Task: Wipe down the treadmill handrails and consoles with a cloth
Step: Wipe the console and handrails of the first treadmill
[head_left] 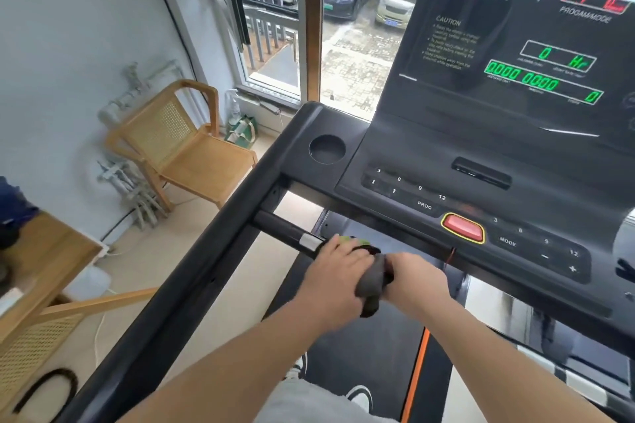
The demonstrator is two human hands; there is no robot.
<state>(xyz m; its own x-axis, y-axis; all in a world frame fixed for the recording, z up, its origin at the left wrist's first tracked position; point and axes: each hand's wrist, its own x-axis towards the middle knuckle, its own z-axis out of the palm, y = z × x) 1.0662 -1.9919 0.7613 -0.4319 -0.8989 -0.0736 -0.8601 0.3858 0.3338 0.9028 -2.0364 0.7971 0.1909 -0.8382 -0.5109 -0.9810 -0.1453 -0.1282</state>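
1. Both hands close on the front crossbar handrail (285, 228) below the console (481, 182).
2. Left hand (335, 271) and right hand (414, 280) grip the dark grey cloth (371, 285), bunched between them around the bar.

Open gap below the console (446, 189) beside the side rail (192, 271); the inner handlebar (285, 228) crosses it.

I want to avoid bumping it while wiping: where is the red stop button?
In the head view, the red stop button sits on the console's lower edge, between PROG and MODE, just above and right of both hands.
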